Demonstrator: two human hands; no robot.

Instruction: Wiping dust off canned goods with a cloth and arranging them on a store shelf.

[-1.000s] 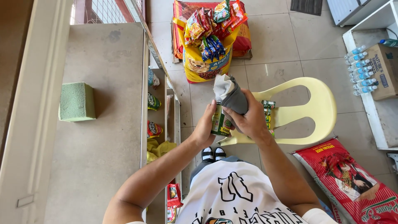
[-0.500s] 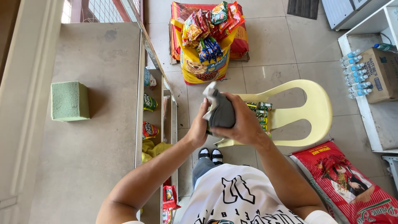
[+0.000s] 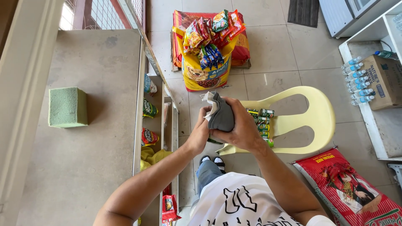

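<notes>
Both hands [image 3: 226,127] clamp a grey cloth [image 3: 220,115] around a green can [image 3: 215,141], which could slip through the cloth onto the tiled floor [image 3: 276,58]

white tee, black print [image 3: 243,201] | blue jeans [image 3: 207,173] | bare forearms

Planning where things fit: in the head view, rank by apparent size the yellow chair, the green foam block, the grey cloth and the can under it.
1. yellow chair
2. green foam block, though it sits nearer the camera
3. grey cloth
4. can, mostly hidden, so unsure
</notes>
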